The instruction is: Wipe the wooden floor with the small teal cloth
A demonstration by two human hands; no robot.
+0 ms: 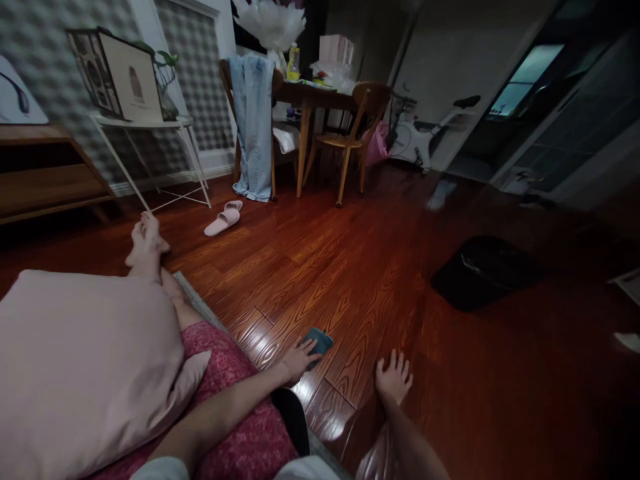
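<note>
A dark teal, flat rectangular object [323, 341] is low in the middle of the view, over the wooden floor. My left hand [299, 361] rests on its near left part, fingers spread across it; its underside is hidden. To the right, my right hand [395, 378] is over the floor with its fingers apart and nothing in it. A pink pillow [90, 360] covers the left side of my lap, beside the red patterned cloth [220, 360] under my left forearm.
Pink slippers [223, 219] lie on the wooden floor [320, 267]. A black bin [483, 273] stands at the right. Farther back are a white side table [145, 123], a chair with jeans [255, 127], a wooden chair [350, 137] and an exercise bike [417, 140].
</note>
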